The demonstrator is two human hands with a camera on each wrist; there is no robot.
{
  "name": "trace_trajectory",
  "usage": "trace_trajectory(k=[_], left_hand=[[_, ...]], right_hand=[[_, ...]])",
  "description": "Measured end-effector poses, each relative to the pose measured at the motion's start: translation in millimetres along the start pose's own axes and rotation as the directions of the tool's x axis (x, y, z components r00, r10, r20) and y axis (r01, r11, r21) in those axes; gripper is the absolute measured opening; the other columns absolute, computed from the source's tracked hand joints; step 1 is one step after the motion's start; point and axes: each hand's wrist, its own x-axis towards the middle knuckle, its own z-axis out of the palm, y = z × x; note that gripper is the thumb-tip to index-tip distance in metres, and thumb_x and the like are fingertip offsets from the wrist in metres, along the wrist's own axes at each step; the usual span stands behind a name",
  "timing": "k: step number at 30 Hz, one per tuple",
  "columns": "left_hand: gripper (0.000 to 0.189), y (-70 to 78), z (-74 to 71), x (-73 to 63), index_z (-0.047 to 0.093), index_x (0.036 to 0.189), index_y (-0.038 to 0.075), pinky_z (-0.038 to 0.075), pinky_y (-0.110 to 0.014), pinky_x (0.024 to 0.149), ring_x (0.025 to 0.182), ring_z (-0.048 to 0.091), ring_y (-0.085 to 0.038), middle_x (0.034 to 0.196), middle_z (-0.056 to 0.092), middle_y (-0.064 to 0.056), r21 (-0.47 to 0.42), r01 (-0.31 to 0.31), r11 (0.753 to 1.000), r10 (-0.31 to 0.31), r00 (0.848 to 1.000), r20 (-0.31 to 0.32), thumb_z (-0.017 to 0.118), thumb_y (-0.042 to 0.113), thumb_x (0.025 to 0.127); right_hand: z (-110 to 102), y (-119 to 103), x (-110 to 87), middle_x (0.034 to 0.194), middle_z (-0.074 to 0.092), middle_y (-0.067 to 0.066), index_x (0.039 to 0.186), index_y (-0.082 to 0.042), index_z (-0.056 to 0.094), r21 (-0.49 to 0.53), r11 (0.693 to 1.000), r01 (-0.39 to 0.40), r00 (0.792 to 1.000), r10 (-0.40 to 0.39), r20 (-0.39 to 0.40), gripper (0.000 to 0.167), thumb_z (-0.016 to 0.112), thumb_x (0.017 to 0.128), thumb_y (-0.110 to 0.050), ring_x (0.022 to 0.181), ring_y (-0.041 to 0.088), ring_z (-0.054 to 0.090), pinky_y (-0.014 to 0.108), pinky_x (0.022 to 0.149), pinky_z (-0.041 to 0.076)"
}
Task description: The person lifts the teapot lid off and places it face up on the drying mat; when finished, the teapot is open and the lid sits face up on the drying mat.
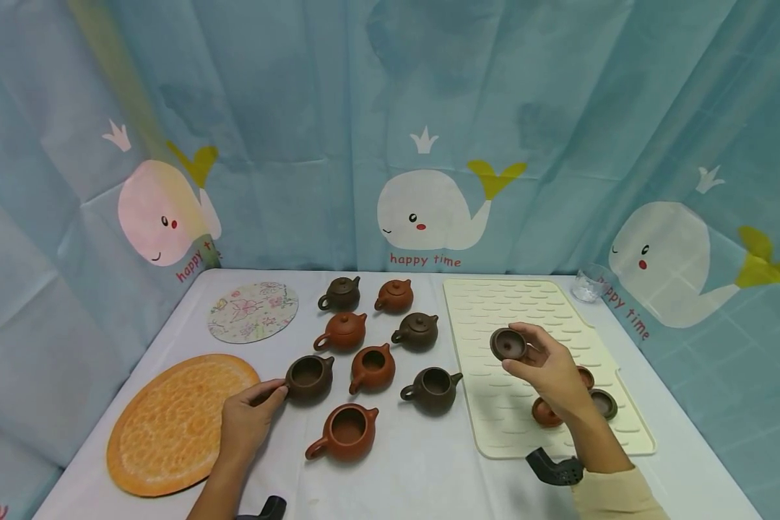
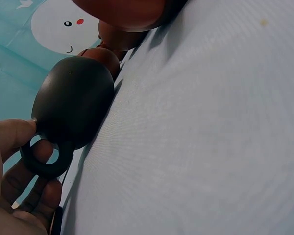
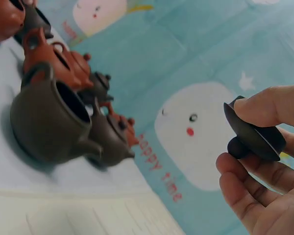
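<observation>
My left hand [image 1: 248,422] pinches the handle of a lidless dark brown teapot [image 1: 308,390] standing on the white table. In the left wrist view, thumb and fingers are around the ring handle [image 2: 49,169]. Above the cream mat, my right hand [image 1: 555,375] holds a dark teapot lid [image 1: 508,344] by its edge. The right wrist view shows that lid [image 3: 255,131] tilted, with its round knob [image 3: 237,148] towards the lower left. Two red teapots [image 1: 373,368] [image 1: 349,433] and another dark teapot [image 1: 433,393] stand without lids nearby.
Several lidded teapots [image 1: 418,332] stand farther back. On the ridged mat [image 1: 494,433] lie red lids [image 1: 546,414] and a dark lid [image 1: 604,404], partly behind my right hand. A bread-patterned round mat [image 1: 175,426], a floral mat [image 1: 252,313] and a clear glass [image 1: 588,285] are also on the table.
</observation>
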Motion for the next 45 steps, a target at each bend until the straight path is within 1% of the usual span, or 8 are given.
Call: trace_trajectory(k=[9, 12, 17, 20, 23, 32, 39, 45], left_hand=[[0.018, -1.1, -0.2, 0.2, 0.075, 0.105, 0.005, 0.043, -0.009, 0.074, 0.093, 0.060, -0.008, 0.100, 0.071, -0.008, -0.012, 0.001, 1.000, -0.001, 1.000, 0.001, 0.072, 0.014, 0.089], [0.017, -1.9, 0.0, 0.3, 0.075, 0.104, 0.005, 0.043, -0.009, 0.074, 0.092, 0.060, -0.007, 0.099, 0.071, -0.008, -0.012, -0.004, 1.000, 0.004, 1.000, -0.002, 0.072, 0.013, 0.089], [0.018, -2.8, 0.3, 0.3, 0.075, 0.104, 0.005, 0.043, -0.009, 0.075, 0.093, 0.060, -0.007, 0.100, 0.071, -0.007, -0.008, -0.005, 1.000, 0.005, 1.000, 0.005, 0.072, 0.014, 0.089], [0.018, -3.1, 0.1, 0.3, 0.075, 0.105, 0.006, 0.043, -0.009, 0.075, 0.094, 0.060, -0.009, 0.100, 0.071, -0.007, -0.009, -0.004, 1.000, 0.004, 1.000, 0.008, 0.071, 0.015, 0.090], [0.018, -3.5, 0.2, 0.6, 0.075, 0.105, 0.005, 0.043, -0.009, 0.075, 0.095, 0.061, -0.012, 0.100, 0.071, -0.007, -0.008, -0.008, 1.000, 0.008, 1.000, 0.008, 0.071, 0.016, 0.090], [0.018, -3.9, 0.4, 0.3, 0.074, 0.104, 0.004, 0.043, -0.009, 0.074, 0.097, 0.061, -0.017, 0.099, 0.071, -0.007, -0.003, -0.007, 1.000, 0.007, 1.000, 0.005, 0.071, 0.014, 0.089], [0.018, -2.1, -0.3, -0.6, 0.075, 0.105, 0.006, 0.042, -0.009, 0.075, 0.095, 0.060, -0.011, 0.101, 0.071, -0.007, -0.004, 0.006, 1.000, -0.006, 1.000, 0.008, 0.071, 0.016, 0.090], [0.019, -0.2, -0.5, 0.3, 0.074, 0.105, 0.005, 0.043, -0.008, 0.075, 0.093, 0.060, -0.007, 0.101, 0.071, -0.008, -0.009, -0.001, 1.000, 0.001, 1.000, 0.009, 0.071, 0.016, 0.090]], right_hand=[[-16, 11, -2.3, 0.134, 0.044, 0.024, 0.140, 0.003, 0.039, -0.146, 0.983, -0.111, 0.992, 0.100, -0.079, 0.064, 0.072, 0.086, -0.003, 0.109, 0.009, 0.057, 0.026, 0.078, 0.051], [-21, 17, -3.2, 0.134, 0.044, 0.023, 0.141, 0.003, 0.039, -0.168, 0.974, -0.154, 0.986, 0.140, -0.095, 0.065, 0.073, 0.085, -0.002, 0.111, 0.012, 0.056, 0.026, 0.078, 0.051], [-29, 28, -3.4, 0.134, 0.045, 0.023, 0.141, 0.001, 0.039, -0.216, 0.952, -0.219, 0.973, 0.195, -0.124, 0.065, 0.071, 0.085, 0.002, 0.115, 0.023, 0.055, 0.026, 0.077, 0.051], [-34, 34, -3.1, 0.134, 0.045, 0.023, 0.142, -0.001, 0.039, -0.250, 0.932, -0.262, 0.962, 0.232, -0.145, 0.065, 0.071, 0.085, 0.002, 0.113, 0.030, 0.055, 0.026, 0.076, 0.050], [-38, 39, -2.8, 0.134, 0.046, 0.024, 0.142, -0.001, 0.040, -0.296, 0.907, -0.300, 0.951, 0.260, -0.166, 0.065, 0.071, 0.085, 0.000, 0.108, 0.033, 0.056, 0.026, 0.075, 0.049], [-44, 53, -3.2, 0.123, 0.051, 0.023, 0.141, -0.001, 0.042, -0.419, 0.823, -0.384, 0.923, 0.326, -0.206, 0.065, 0.071, 0.083, 0.001, 0.088, 0.026, 0.051, 0.030, 0.063, 0.045], [-45, 58, -4.0, 0.110, 0.055, 0.020, 0.140, -0.001, 0.044, -0.464, 0.780, -0.420, 0.908, 0.363, -0.210, 0.063, 0.071, 0.083, 0.002, 0.082, 0.026, 0.052, 0.034, 0.061, 0.044], [-45, 62, -3.7, 0.097, 0.056, 0.016, 0.140, -0.004, 0.044, -0.497, 0.746, -0.444, 0.896, 0.386, -0.221, 0.065, 0.072, 0.082, 0.001, 0.076, 0.025, 0.049, 0.036, 0.060, 0.040]])
